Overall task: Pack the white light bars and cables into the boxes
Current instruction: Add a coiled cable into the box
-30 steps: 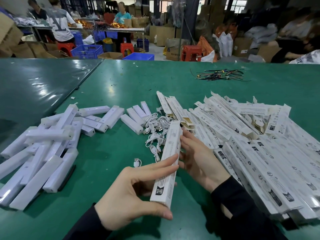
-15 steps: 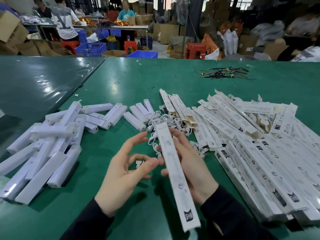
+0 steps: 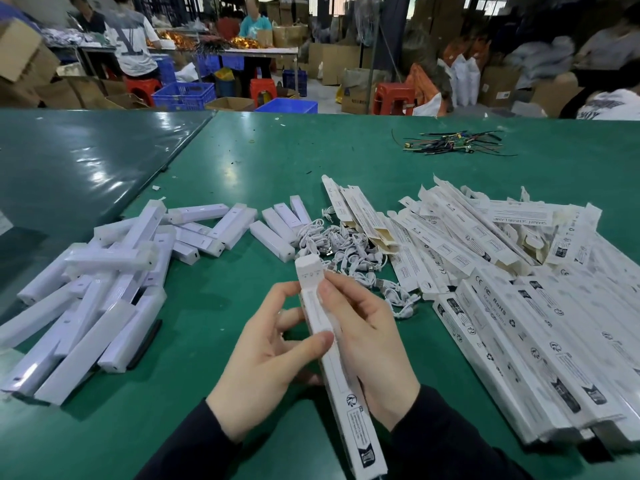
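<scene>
Left hand (image 3: 266, 362) grips the long white carton (image 3: 337, 372) at mid-length, thumb across its top face and fingers curled beneath. Our right hand (image 3: 367, 344) holds the same carton from the other side, forefinger pressing near the far end flap (image 3: 309, 268), which stands raised, not yet tucked.

Left to right across the green table (image 3: 242, 161): at the left, a loose heap of white light bars (image 3: 100, 289) in clear sleeves, some crossed over others. Just right of it, near the middle, a few short bars (image 3: 273, 233) lie side by side. Beside those, a tangle of white cables (image 3: 346, 247), just beyond the carton's far end. At the right, a broad pile of printed cartons (image 3: 519, 306), several with open ends. Far right, well apart, a bundle of coloured wires (image 3: 446, 143).

Step in hand, as we judge it: working the end of one carton. We cannot tell whether a bar or cable is inside. If full, the next move calls for folding the flap down and tucking it, the left hand steadying the body; if empty, a bar from the left heap goes in first.
</scene>
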Demonstrator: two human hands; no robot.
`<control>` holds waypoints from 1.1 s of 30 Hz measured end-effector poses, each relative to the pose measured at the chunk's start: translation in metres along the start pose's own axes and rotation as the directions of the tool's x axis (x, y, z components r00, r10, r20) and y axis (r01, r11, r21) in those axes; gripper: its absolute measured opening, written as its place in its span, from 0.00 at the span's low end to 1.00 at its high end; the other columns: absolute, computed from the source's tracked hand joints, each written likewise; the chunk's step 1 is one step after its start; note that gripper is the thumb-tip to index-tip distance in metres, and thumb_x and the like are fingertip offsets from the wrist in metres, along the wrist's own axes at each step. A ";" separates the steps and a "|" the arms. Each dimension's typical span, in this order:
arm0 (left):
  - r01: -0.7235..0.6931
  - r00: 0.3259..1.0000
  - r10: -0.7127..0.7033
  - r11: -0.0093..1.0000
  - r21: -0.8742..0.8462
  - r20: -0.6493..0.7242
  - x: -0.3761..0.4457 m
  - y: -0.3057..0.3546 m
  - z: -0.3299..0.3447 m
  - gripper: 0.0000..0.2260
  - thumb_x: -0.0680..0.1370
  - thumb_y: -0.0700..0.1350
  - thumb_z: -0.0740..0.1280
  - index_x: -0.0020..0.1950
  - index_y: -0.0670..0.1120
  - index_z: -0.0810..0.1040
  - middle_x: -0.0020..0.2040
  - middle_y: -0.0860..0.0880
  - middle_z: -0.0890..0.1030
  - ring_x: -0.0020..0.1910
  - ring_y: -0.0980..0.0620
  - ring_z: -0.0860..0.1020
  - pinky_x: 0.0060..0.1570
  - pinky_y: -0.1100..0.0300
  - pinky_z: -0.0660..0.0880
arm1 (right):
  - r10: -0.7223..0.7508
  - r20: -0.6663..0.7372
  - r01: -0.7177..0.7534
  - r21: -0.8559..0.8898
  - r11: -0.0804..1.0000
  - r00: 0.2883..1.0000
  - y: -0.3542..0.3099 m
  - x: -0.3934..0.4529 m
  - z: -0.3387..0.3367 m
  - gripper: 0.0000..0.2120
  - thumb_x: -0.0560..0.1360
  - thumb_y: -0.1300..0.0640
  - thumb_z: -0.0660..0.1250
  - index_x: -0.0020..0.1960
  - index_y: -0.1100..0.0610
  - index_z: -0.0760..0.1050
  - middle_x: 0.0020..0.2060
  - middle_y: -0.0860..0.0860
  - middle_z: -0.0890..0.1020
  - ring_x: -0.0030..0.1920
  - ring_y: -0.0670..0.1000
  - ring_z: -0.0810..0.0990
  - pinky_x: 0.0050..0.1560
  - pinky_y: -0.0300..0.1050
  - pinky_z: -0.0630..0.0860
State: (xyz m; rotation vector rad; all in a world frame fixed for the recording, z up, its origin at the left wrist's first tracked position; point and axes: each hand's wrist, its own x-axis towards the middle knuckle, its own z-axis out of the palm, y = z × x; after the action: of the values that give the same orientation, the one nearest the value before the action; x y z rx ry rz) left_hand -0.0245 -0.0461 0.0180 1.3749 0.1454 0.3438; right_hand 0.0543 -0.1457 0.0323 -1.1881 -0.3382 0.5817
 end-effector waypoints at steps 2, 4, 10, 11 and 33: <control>-0.092 0.995 0.093 0.996 0.021 -0.028 -0.001 0.002 0.000 0.17 0.72 0.39 0.72 0.58 0.54 0.75 0.50 0.41 0.84 0.37 0.41 0.84 0.36 0.51 0.81 | -0.089 0.018 0.091 -0.099 0.991 0.996 -0.003 0.000 -0.002 0.07 0.78 0.57 0.67 0.53 0.53 0.83 0.50 0.59 0.83 0.44 0.52 0.81 0.45 0.45 0.79; -0.201 0.974 0.213 0.970 0.137 -0.080 -0.003 0.004 0.002 0.18 0.71 0.45 0.74 0.58 0.58 0.76 0.51 0.45 0.85 0.39 0.43 0.85 0.37 0.53 0.81 | -0.169 0.063 0.178 -0.161 0.971 0.984 -0.007 0.000 -0.006 0.10 0.78 0.59 0.66 0.56 0.49 0.80 0.52 0.54 0.83 0.49 0.51 0.81 0.50 0.44 0.79; -0.450 0.655 0.753 0.451 0.771 -0.058 -0.006 0.015 -0.011 0.19 0.76 0.46 0.67 0.65 0.58 0.69 0.58 0.62 0.77 0.54 0.59 0.78 0.51 0.64 0.76 | -0.269 0.237 0.289 -0.051 0.956 0.933 -0.018 0.000 -0.009 0.14 0.73 0.52 0.69 0.59 0.48 0.78 0.54 0.48 0.83 0.58 0.47 0.79 0.53 0.36 0.73; -0.473 0.634 0.773 0.381 0.794 0.007 -0.006 0.013 -0.012 0.19 0.77 0.42 0.67 0.66 0.54 0.71 0.59 0.57 0.77 0.56 0.56 0.78 0.54 0.62 0.75 | -0.266 0.247 0.289 -0.060 0.956 0.932 -0.018 -0.001 -0.009 0.14 0.72 0.48 0.68 0.57 0.48 0.79 0.53 0.47 0.83 0.57 0.46 0.79 0.52 0.38 0.74; -0.360 0.746 0.662 0.305 0.882 0.076 0.001 -0.005 -0.016 0.26 0.74 0.30 0.63 0.70 0.46 0.72 0.60 0.50 0.76 0.59 0.53 0.74 0.70 0.55 0.65 | 0.094 0.212 -0.119 0.111 0.987 0.973 -0.017 0.000 -0.008 0.09 0.65 0.55 0.77 0.40 0.51 0.78 0.26 0.51 0.74 0.22 0.46 0.68 0.24 0.35 0.64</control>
State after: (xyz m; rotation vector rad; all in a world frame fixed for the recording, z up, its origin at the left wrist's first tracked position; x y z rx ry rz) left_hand -0.0278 -0.0321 0.0098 2.3998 0.1191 1.1908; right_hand 0.0631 -0.1558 0.0452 -1.0338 -0.4101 0.8121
